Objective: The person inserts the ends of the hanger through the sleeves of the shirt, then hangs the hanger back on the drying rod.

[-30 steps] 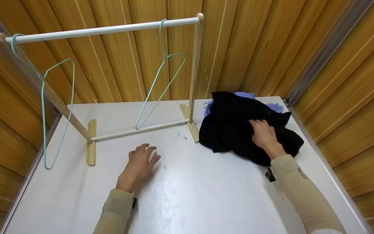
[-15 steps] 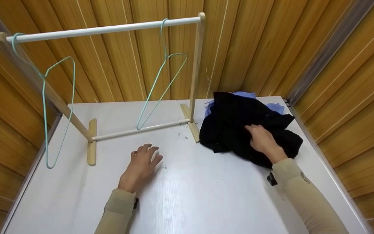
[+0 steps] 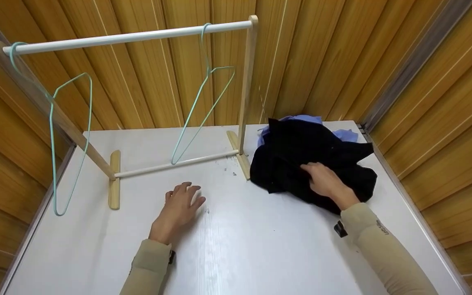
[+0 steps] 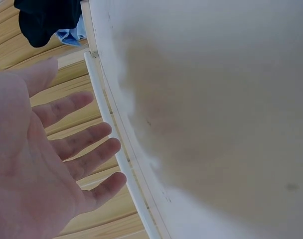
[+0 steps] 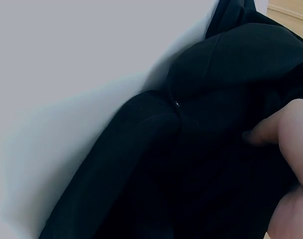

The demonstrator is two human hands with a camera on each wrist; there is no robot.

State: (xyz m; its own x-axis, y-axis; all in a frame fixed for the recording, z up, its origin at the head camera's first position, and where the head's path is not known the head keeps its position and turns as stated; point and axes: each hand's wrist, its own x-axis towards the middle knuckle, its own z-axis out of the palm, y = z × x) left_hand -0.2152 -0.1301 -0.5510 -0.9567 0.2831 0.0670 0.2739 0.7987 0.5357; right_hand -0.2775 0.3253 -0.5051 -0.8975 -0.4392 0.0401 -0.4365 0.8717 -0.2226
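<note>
A crumpled black garment lies at the right of the white table, on top of some light blue cloth. My right hand is on the garment's near part and pinches a bit of its fabric. In the right wrist view, one digit presses into the dark cloth; the other fingertips are hidden. My left hand is over the middle of the table with nothing in it. Its fingers are spread and slightly bent in the left wrist view.
At the left stands a clothes rack with a white top bar and wooden feet. Two mint-green hangers, a left hanger and a right hanger, hang from it. Wood-panelled walls enclose the table.
My right hand has shifted left across the black garment, and the fabric near it has moved and folded with it. My left hand has hardly moved.
</note>
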